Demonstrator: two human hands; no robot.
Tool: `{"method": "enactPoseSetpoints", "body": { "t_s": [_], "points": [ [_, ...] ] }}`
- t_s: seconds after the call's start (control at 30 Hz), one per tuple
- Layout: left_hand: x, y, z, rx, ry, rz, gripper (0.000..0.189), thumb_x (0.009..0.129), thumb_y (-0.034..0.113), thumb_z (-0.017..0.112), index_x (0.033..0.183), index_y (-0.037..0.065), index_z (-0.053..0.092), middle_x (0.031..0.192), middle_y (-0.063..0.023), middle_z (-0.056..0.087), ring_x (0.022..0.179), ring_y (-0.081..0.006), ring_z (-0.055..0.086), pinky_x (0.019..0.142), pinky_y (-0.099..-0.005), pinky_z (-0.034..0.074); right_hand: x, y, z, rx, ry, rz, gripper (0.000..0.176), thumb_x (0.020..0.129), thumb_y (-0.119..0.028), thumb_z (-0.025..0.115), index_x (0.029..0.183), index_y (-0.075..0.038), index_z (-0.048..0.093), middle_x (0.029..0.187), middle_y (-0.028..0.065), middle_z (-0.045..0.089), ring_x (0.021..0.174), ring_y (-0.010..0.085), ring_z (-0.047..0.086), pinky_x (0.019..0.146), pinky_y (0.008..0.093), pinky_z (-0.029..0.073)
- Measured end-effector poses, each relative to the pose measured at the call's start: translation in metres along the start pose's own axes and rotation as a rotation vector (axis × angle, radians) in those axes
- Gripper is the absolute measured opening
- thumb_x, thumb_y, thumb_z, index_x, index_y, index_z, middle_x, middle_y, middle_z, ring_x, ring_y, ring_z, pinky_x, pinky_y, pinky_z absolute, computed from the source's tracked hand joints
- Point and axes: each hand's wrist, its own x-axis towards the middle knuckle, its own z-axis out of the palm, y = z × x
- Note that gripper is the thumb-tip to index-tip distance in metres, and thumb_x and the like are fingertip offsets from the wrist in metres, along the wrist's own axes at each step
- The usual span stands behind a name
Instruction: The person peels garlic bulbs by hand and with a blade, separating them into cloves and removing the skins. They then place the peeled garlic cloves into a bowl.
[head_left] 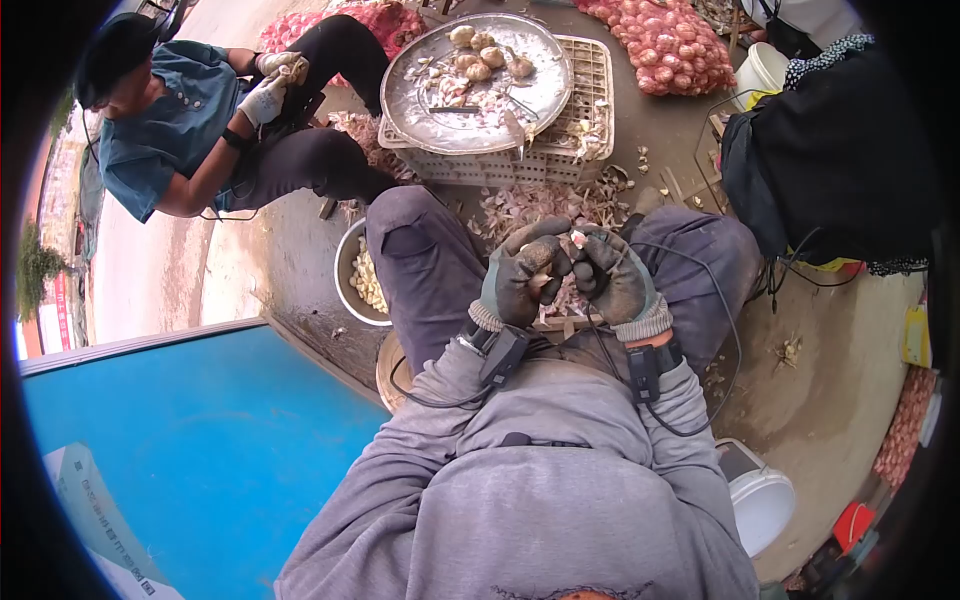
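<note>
Both of my gloved hands are close together above my lap. My right hand (617,280) has its fingers curled, with a small whitish-pink garlic clove (578,239) at its fingertips. My left hand (522,272) is closed beside it, and a pale bit shows between its fingers, too small to name. Below and beyond the hands lies a heap of garlic skins (545,215). A metal bowl of peeled cloves (347,285) stands to the left of my knee. Ahead, a round metal tray (415,110) carries several whole garlic bulbs (478,62), loose skins and a dark flat strip.
The tray rests on a white plastic crate (590,95). A co-worker (185,140) in gloves sits at the left, handling garlic. Red net sacks of garlic (665,45) lie behind. A blue board (200,430), a black cloth (810,150) and a white bucket (762,510) are nearby.
</note>
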Motion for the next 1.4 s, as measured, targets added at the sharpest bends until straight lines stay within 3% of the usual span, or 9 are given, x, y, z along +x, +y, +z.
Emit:
{"method": "enactPoseSetpoints", "body": {
  "t_s": [0.13,0.33,0.43,0.5,0.6,0.87,0.97,1.13,1.4],
  "points": [
    [-0.002,0.015,0.017,0.4,0.031,0.071,0.037,0.095,0.02,0.066,0.128,0.002,0.063,0.094,-0.0076,0.069,0.072,-0.0079,0.061,0.058,-0.0199,0.047,0.003,-0.001,0.005,-0.035,0.005,0.061,0.023,0.096,-0.022,0.069,0.115,-0.008,0.069,0.087,-0.0066,0.063,0.066,0.0005,0.055,0.057,0.0148,0.045],
    [-0.004,0.014,0.018,0.485,0.096,0.144,0.029,0.093,0.018,0.07,0.117,0.001,0.07,0.105,-0.005,0.071,0.095,-0.0116,0.065,0.08,-0.0264,0.053,0.01,0.009,0.002,-0.067,0.006,0.032,0.023,0.096,-0.021,0.07,0.116,-0.01,0.068,0.091,-0.0078,0.064,0.074,-0.0002,0.056,0.061,0.0145,0.045],
    [-0.003,0.018,0.022,0.466,0.091,0.169,0.029,0.093,0.019,0.071,0.115,0.0,0.07,0.105,-0.0057,0.071,0.093,-0.0116,0.065,0.08,-0.0269,0.053,0.018,0.012,-0.006,-0.081,-0.043,0.05,0.023,0.095,-0.02,0.07,0.116,-0.011,0.068,0.094,-0.0072,0.065,0.077,0.0004,0.057,0.062,0.0152,0.045],
    [-0.001,0.02,0.019,0.507,0.098,0.189,0.029,0.093,0.018,0.071,0.115,0.0,0.07,0.104,-0.0059,0.071,0.091,-0.0111,0.065,0.079,-0.0264,0.053,0.03,0.019,-0.006,-0.461,-0.008,-0.19,0.023,0.095,-0.019,0.071,0.116,-0.011,0.068,0.097,-0.0061,0.067,0.078,0.0018,0.059,0.063,0.0164,0.047],
    [-0.002,0.027,0.021,0.553,0.113,0.21,0.027,0.093,0.016,0.072,0.114,-0.001,0.07,0.102,-0.0058,0.072,0.087,-0.0103,0.065,0.076,-0.0256,0.053,0.026,-0.004,0.011,-0.084,-0.155,0.077,0.024,0.095,-0.02,0.07,0.116,-0.009,0.068,0.097,-0.0057,0.068,0.078,0.0034,0.061,0.066,0.0186,0.05],
    [0.008,0.063,0.027,0.694,0.223,0.409,0.022,0.092,0.012,0.073,0.109,-0.001,0.072,0.094,-0.0049,0.071,0.082,-0.0096,0.064,0.072,-0.0258,0.053,0.04,-0.015,0.05,-0.256,-0.198,-0.07,0.031,0.097,-0.029,0.068,0.116,-0.005,0.066,0.092,-0.0022,0.069,0.075,0.0043,0.061,0.065,0.0188,0.048],
    [0.019,0.073,0.011,0.488,0.264,0.291,0.023,0.092,0.013,0.074,0.109,-0.001,0.072,0.094,-0.0048,0.071,0.083,-0.0098,0.064,0.072,-0.0255,0.052,0.053,-0.034,0.066,-0.425,-0.236,-0.082,0.034,0.097,-0.03,0.066,0.116,-0.001,0.066,0.089,-0.0006,0.068,0.074,0.0061,0.062,0.061,0.0187,0.047],
    [0.044,0.113,-0.005,0.701,0.126,0.352,0.025,0.093,0.017,0.072,0.11,-0.001,0.071,0.088,-0.0031,0.069,0.074,-0.0071,0.061,0.066,-0.0222,0.049,0.097,-0.077,0.056,-0.695,-0.058,-0.095,0.029,0.097,-0.024,0.066,0.114,0.0,0.067,0.087,0.0015,0.067,0.067,0.0076,0.062,0.057,0.0204,0.048],
    [0.111,0.197,-0.004,0.619,0.223,0.242,0.032,0.092,0.026,0.073,0.11,0.0,0.072,0.082,-0.0004,0.066,0.068,-0.0063,0.058,0.061,-0.0217,0.045,0.236,-0.108,0.034,-0.959,0.097,-0.222,0.026,0.094,-0.018,0.069,0.114,0.0,0.068,0.092,0.0055,0.071,0.074,0.0121,0.066,0.065,0.0254,0.053]
  ]
}}
